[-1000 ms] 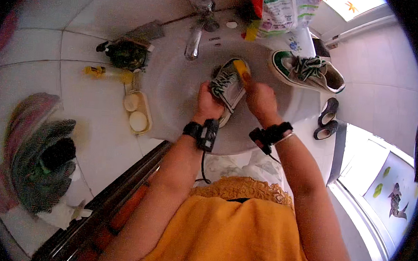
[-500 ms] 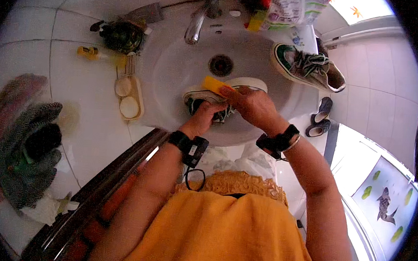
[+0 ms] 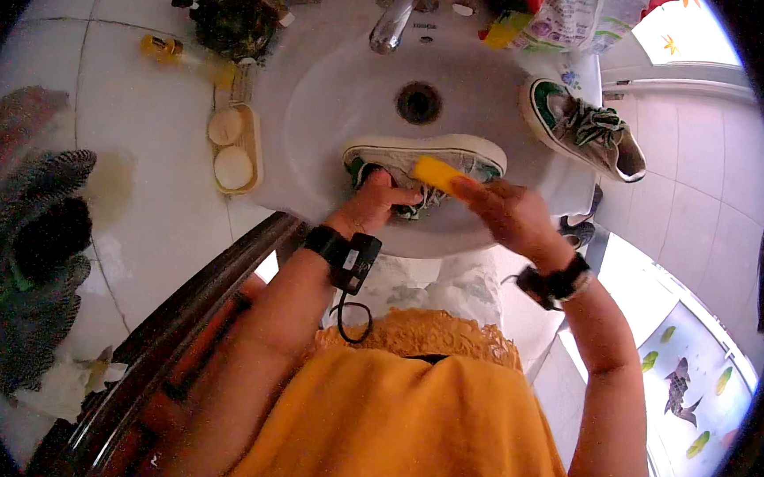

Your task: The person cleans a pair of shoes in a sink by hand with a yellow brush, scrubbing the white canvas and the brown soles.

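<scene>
A grey-white and green lace-up sneaker (image 3: 478, 163) lies on its side low in the white sink (image 3: 312, 101), its pale sole edge toward the drain. My left hand (image 3: 372, 201) is closed on the heel end and opening of this sneaker, steadying it near the basin's front rim. My right hand (image 3: 516, 217) grips a yellow block-shaped scrubber (image 3: 436, 174) and holds it against the sneaker's side by the laces. The scrubber's underside is hidden, so I cannot tell whether it has bristles.
A matching sneaker (image 3: 576, 128) rests on the sink's right rim. Above the drain (image 3: 418, 104) stands a faucet (image 3: 391, 26). Left are a soap dish (image 3: 247, 145), a yellow-capped bottle (image 3: 167, 49) and dark grey cloth (image 3: 49, 242). A printed bag (image 3: 561, 21) sits at the back right.
My right hand and the scrubber have moved right and slightly down along the sneaker. More of the sneaker's side and sole now shows. The whole view has shifted a little.
</scene>
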Tool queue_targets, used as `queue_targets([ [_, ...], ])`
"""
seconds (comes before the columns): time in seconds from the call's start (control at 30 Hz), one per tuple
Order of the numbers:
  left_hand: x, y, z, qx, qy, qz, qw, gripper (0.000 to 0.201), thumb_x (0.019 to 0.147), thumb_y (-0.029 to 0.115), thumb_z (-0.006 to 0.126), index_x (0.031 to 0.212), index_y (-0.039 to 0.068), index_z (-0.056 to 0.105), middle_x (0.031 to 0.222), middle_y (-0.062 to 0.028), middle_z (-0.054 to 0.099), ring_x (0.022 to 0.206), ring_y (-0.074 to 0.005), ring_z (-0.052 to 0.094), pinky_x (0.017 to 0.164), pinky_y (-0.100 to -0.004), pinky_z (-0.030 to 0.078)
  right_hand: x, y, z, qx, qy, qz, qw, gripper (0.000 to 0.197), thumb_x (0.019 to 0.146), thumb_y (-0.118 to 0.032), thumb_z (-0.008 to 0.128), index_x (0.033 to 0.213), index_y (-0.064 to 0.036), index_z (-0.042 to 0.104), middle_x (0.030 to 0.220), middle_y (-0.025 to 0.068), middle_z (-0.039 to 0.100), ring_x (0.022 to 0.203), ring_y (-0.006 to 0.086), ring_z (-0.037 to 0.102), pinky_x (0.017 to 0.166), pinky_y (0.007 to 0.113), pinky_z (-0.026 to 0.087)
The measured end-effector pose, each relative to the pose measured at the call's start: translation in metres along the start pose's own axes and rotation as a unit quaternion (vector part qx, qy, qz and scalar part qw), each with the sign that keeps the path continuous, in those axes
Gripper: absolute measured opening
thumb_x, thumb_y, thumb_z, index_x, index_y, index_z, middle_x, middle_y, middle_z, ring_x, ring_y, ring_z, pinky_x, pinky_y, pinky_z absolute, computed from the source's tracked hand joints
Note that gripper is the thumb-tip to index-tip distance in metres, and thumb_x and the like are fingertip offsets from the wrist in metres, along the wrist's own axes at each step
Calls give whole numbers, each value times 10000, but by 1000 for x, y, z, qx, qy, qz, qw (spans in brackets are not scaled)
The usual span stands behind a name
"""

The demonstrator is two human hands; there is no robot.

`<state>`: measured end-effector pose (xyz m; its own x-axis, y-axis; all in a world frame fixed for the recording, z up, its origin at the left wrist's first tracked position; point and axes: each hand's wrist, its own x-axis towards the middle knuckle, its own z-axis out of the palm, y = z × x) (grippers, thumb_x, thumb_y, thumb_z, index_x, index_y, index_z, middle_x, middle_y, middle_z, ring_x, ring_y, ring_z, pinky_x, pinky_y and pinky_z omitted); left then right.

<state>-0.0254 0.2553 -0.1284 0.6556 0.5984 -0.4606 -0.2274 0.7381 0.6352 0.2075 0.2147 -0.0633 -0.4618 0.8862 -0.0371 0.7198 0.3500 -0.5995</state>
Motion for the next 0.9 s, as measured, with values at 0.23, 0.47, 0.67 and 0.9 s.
queue_targets([
  [0.23,-4,2,-9,146,-56,51,986,472,669,3,626,1124,22,503,1068,-63,573,1030,-181,520,908,-303,404,25,-24,27,16,24,16,999,394,815,-133,562,1194,-232,521,663,85,554,528,289,560,441,390,440],
  [0.47,-6,16,2,-51,-28,-34,998,552,654,-5,612,1181,58,460,1124,-64,536,1026,-173,522,881,-283,424,-12,-8,13,5,30,23,999,419,794,-110,572,1204,-184,520,667,86,546,514,277,550,438,385,444],
  [0.67,-3,2,-4,-73,-16,-55,996,443,682,-20,616,1112,51,534,1122,-74,547,1058,-192,513,885,-301,423,26,-23,37,10,68,4,998,411,822,-152,541,1225,-221,497,701,103,549,539,296,549,477,399,456],
  [0.9,-2,1,-9,361,-26,167,917,460,723,-58,573,1165,26,481,1099,-128,566,1020,-267,540,900,-322,394,1,-5,-16,-33,-6,136,990,383,850,-161,492,1219,-265,494,732,138,582,610,325,585,508,413,461],
])
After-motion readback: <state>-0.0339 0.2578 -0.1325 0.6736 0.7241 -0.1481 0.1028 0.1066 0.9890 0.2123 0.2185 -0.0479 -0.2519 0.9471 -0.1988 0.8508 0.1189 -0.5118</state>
